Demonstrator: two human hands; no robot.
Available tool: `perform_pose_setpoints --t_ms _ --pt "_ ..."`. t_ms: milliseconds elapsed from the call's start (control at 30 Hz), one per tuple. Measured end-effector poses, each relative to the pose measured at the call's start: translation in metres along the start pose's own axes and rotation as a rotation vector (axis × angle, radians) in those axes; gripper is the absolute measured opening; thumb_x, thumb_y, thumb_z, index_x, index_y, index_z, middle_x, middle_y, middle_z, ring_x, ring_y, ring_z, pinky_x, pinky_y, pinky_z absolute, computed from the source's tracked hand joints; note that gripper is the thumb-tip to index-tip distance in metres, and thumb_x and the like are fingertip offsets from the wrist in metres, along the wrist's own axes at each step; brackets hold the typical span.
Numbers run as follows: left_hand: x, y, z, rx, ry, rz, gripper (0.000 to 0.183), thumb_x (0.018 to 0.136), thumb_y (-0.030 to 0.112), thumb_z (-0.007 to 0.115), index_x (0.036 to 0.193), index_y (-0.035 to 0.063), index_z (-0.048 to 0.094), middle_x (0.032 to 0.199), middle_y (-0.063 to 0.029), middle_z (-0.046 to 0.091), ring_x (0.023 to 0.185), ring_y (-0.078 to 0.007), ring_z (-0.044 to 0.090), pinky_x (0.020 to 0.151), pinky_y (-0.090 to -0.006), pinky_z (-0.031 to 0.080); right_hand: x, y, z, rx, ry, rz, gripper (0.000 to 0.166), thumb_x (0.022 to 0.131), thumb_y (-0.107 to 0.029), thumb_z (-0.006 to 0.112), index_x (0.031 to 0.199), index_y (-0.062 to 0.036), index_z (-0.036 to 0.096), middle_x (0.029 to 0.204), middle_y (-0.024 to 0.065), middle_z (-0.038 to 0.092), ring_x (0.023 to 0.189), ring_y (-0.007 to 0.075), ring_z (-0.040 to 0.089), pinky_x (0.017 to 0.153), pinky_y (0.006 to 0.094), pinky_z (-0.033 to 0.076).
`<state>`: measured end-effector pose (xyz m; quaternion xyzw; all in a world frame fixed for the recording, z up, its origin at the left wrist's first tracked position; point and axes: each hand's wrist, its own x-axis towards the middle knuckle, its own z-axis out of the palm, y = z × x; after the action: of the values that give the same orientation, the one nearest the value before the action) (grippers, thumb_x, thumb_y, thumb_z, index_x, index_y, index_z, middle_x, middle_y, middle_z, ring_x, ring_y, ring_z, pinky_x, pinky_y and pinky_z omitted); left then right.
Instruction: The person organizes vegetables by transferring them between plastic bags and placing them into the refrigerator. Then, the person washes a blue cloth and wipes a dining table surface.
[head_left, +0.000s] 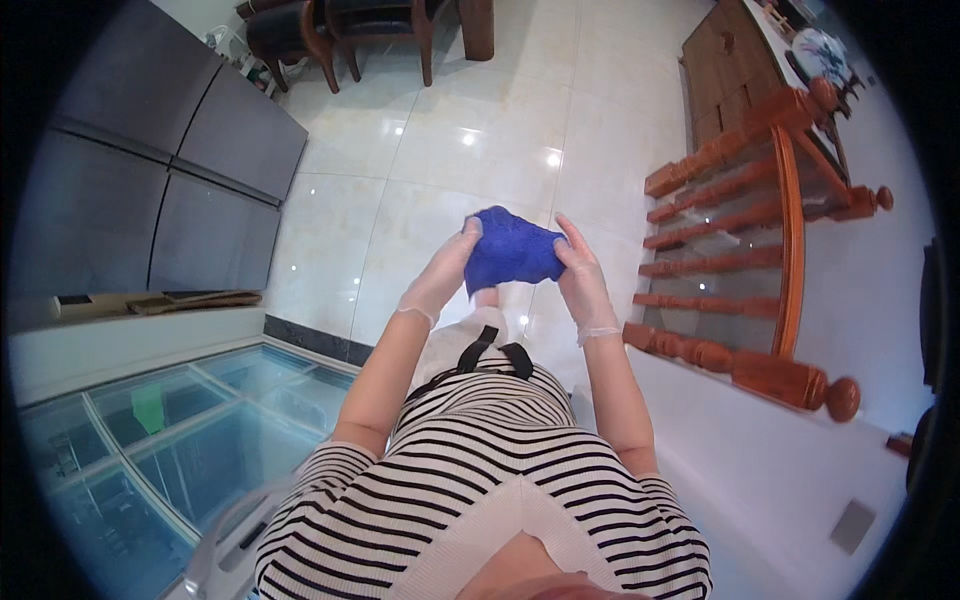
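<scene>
A blue cloth (514, 249) is stretched between my two hands in front of my body, above the tiled floor. My left hand (444, 268), in a clear disposable glove, pinches the cloth's left edge with the thumb on top. On the other side my right hand (583, 274), gloved the same way, grips the right corner between thumb and fingers, and one finger points out past the cloth. The cloth's lower left corner hangs down. Fingers beneath the fabric are hidden.
To the left stands a grey refrigerator (150, 157), with a glass-paned sliding door (217, 420) nearer to me. Dark chairs (367, 22) are at the far side. A wooden railing (787, 247) and a wooden cabinet (727, 75) line the right. Glossy tiles (480, 150) cover the floor.
</scene>
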<state>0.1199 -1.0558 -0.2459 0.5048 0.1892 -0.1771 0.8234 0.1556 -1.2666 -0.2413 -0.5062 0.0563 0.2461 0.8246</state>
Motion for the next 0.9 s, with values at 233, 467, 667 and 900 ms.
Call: perform_pose_setpoints --t_ms 233,467,667,900 --pt "0.139 0.093 0.013 0.315 -0.006 0.32 0.055 0.098 0.04 0.044 0.127 -0.0066 0.047 0.12 -0.0137 0.057 0.11 -0.0204 0.053 0.097 -0.0332 0.04 0.158 -0.031 -0.014 0.355 -0.015 0.229 0.044 0.098 -0.019 0.04 0.135 0.0044 0.039 0.136 0.0138 0.048 0.123 0.0251 0.049 0.107 0.0405 0.037" --pt "0.263 0.176 0.025 1.346 0.108 0.726 0.054 0.095 0.032 0.046 0.139 0.0019 0.037 0.143 -0.0247 0.034 0.128 -0.0421 0.035 0.108 -0.0457 0.027 0.309 -0.093 -0.013 -0.411 -0.448 0.127 0.07 0.081 -0.014 0.07 0.139 -0.0037 0.034 0.131 0.0054 0.049 0.113 0.0158 0.052 0.097 0.0318 0.042" --pt "0.379 0.235 0.039 1.189 0.47 0.713 0.053 0.092 0.024 0.051 0.137 -0.0004 0.037 0.132 -0.023 0.048 0.113 -0.0384 0.051 0.096 -0.0423 0.041 0.424 -0.209 0.016 -0.139 -0.648 0.14 0.084 0.076 -0.009 0.072 0.145 -0.0049 0.026 0.125 0.001 0.047 0.108 0.0107 0.047 0.092 0.0256 0.04" --pt "0.484 0.315 0.049 0.714 0.472 0.541 0.051 0.098 0.036 0.038 0.135 0.0011 0.043 0.132 -0.0223 0.049 0.119 -0.037 0.049 0.097 -0.0406 0.04 0.571 -0.269 0.008 -0.307 -0.528 0.207 0.04 0.078 -0.006 0.067 0.116 -0.0015 0.057 0.103 0.003 0.062 0.094 0.0119 0.057 0.085 0.0262 0.046"
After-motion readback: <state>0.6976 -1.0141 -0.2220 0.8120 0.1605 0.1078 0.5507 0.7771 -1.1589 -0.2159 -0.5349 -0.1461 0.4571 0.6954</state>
